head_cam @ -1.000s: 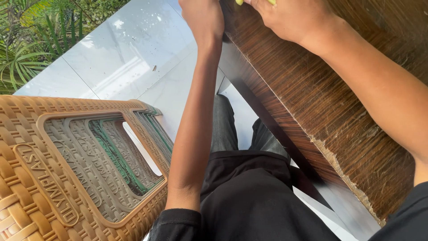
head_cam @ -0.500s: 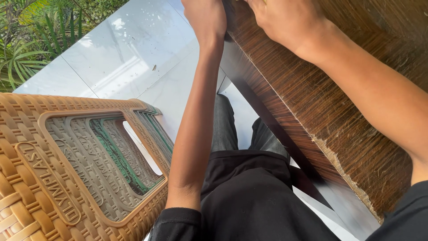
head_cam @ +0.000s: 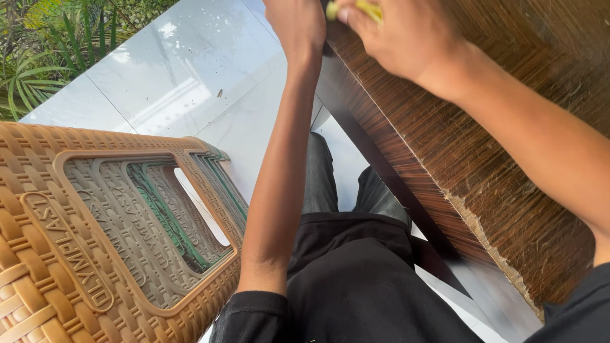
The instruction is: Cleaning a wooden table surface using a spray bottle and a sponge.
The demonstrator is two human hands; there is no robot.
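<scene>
My left hand [head_cam: 297, 24] reaches up to the near edge of a dark brown wooden table [head_cam: 495, 159], its fingers cut off by the top of the view, so its grip is hidden. My right hand [head_cam: 397, 35] rests over the tabletop at the top of the view, closed on a small yellow-green object [head_cam: 367, 9] that shows between the fingers. The two hands are close together at the table's edge. Below them are my dark trousers and black shirt.
A stack of tan woven-look plastic stools [head_cam: 95, 235] lies on its side at the lower left. White floor tiles [head_cam: 184, 82] stretch behind it, with green plants [head_cam: 44, 44] at the upper left. The table's veneer is chipped at the lower right [head_cam: 489, 248].
The view has tilted slightly, bringing both hands lower into view. The yellow-green object in my right hand shows again at the top edge.
</scene>
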